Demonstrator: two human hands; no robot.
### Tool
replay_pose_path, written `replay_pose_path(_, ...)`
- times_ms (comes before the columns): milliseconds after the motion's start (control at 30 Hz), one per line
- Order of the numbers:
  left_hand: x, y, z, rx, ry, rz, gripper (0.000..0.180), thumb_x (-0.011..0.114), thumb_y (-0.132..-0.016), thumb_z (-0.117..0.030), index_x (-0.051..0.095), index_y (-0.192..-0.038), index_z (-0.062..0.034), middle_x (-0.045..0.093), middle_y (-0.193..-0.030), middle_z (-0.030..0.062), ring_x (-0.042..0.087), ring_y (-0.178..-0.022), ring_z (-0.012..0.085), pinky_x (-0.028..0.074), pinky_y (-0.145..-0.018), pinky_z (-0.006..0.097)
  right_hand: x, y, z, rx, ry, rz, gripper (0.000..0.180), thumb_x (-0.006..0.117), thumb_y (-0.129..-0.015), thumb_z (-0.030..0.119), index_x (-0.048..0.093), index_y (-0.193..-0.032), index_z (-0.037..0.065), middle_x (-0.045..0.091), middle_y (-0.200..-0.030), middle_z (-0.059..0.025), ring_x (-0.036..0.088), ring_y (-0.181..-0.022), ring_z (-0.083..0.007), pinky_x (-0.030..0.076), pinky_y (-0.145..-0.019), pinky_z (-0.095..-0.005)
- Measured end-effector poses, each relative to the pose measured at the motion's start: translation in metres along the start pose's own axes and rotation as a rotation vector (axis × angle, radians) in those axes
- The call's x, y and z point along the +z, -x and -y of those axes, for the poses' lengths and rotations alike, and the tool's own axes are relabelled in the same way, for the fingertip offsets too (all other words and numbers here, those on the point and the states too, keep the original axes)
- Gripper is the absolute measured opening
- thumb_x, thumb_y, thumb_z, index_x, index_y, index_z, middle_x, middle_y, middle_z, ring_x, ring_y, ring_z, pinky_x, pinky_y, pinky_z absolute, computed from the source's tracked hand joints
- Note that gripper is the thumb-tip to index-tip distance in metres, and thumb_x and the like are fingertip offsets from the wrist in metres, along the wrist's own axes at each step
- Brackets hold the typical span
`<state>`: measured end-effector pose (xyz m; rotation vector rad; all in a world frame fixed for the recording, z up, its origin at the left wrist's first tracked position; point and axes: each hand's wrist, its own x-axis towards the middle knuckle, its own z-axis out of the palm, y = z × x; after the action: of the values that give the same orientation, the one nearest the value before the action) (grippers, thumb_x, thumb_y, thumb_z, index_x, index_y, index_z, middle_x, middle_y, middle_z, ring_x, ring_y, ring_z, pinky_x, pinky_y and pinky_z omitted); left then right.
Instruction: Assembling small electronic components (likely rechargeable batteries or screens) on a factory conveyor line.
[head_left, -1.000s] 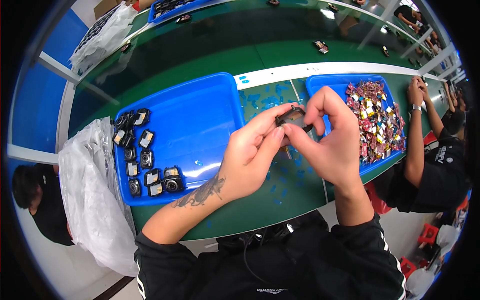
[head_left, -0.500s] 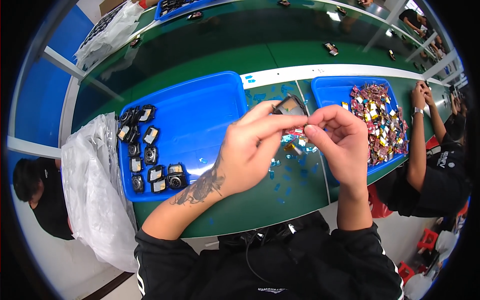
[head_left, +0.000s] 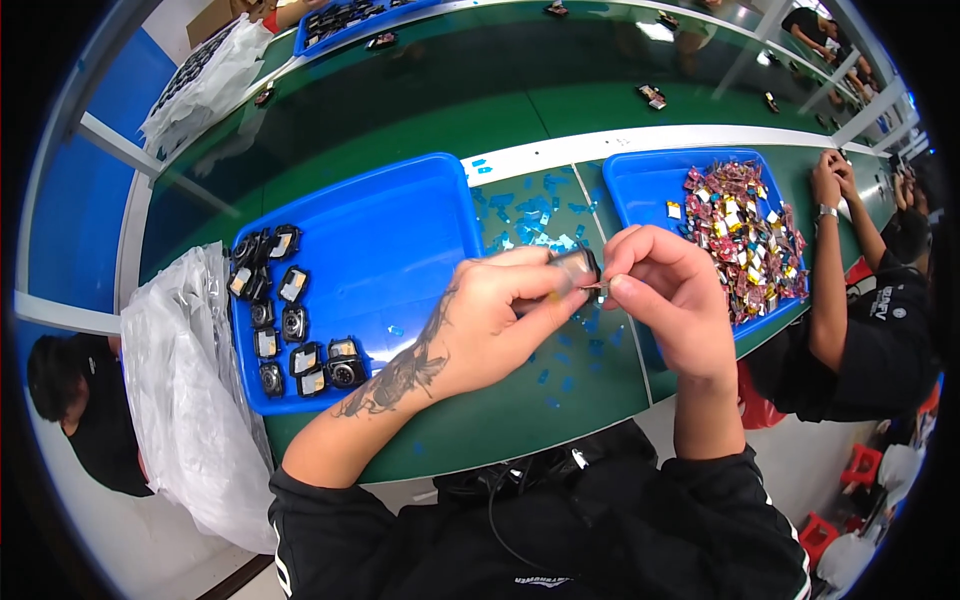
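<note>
My left hand (head_left: 495, 320) grips a small black camera-like device (head_left: 575, 268) between thumb and fingers, held above the green table. My right hand (head_left: 668, 298) pinches something small at the device's right edge; what it pinches is too small to tell. Both hands hover between two blue trays. The left blue tray (head_left: 400, 240) holds several similar small black devices (head_left: 290, 330) along its left side. The right blue tray (head_left: 650, 185) holds a heap of small colourful packets (head_left: 745, 235).
Small blue film scraps (head_left: 530, 215) litter the green table (head_left: 470, 420) between the trays. A clear plastic bag (head_left: 190, 400) hangs at the table's left. Another person's arm (head_left: 830, 270) rests by the right tray. A person sits at lower left (head_left: 80, 410). More trays stand beyond.
Both hands have moved slightly down and toward me with the device; the right hand's fingers have shifted to pinch at the device's right edge.
</note>
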<state>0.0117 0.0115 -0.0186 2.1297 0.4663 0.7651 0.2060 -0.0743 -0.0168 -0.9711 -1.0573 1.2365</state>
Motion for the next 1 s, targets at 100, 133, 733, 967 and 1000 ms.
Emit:
replay_pose_path(100,0.01,0.003,0.0,-0.471,0.753,0.066,0.017,0.062,-0.093,-0.005,0.068,-0.104,0.0072,0.067,-0.095,0.008,0.064,-0.09,0.0119,0.053,-0.077,0.026,0.012,0.004,0.0,-0.065,0.101,-0.084,0.014,0.066,-0.086,-0.003,0.06,-0.099,-0.002,0.062,-0.094,-0.0038,0.058,-0.085,-0.0065,0.049,-0.072,-0.0204)
replay_pose_path(133,0.009,0.002,0.0,-0.474,0.752,0.066,0.017,0.062,-0.093,-0.005,0.068,-0.104,0.0072,0.067,-0.095,0.008,0.064,-0.09,0.0119,0.053,-0.077,0.026,0.015,0.006,0.0,-0.113,0.186,-0.107,0.016,0.067,-0.085,-0.003,0.06,-0.099,-0.001,0.062,-0.094,-0.0041,0.059,-0.084,-0.0065,0.049,-0.072,-0.0198)
replay_pose_path(733,0.015,0.002,-0.008,-0.336,0.673,-0.185,0.037,0.061,-0.087,0.01,0.06,-0.123,0.0048,0.065,-0.117,0.0156,0.064,-0.105,0.0185,0.053,-0.094,0.03,0.024,-0.001,-0.023,-0.399,0.635,-0.337,0.031,0.073,-0.077,-0.006,0.057,-0.103,0.001,0.062,-0.084,-0.0039,0.053,-0.066,-0.0065,0.044,-0.059,-0.0213)
replay_pose_path(967,0.02,0.004,-0.008,-0.336,0.751,-0.246,0.04,0.059,-0.087,0.01,0.058,-0.126,0.0036,0.064,-0.118,0.0144,0.064,-0.104,0.0162,0.054,-0.091,0.028,0.028,-0.003,-0.025,-0.447,0.722,-0.366,0.037,0.073,-0.076,-0.007,0.058,-0.109,0.0,0.061,-0.091,-0.0058,0.055,-0.07,-0.0085,0.049,-0.06,-0.0218)
replay_pose_path(1000,0.02,0.004,-0.008,-0.328,0.766,-0.249,0.041,0.058,-0.087,0.011,0.057,-0.127,0.0035,0.063,-0.118,0.0142,0.064,-0.104,0.0156,0.054,-0.09,0.028,0.03,-0.004,-0.023,-0.384,0.676,-0.384,0.039,0.072,-0.076,-0.007,0.057,-0.112,0.0,0.061,-0.094,-0.0062,0.057,-0.074,-0.0093,0.051,-0.062,-0.0218)
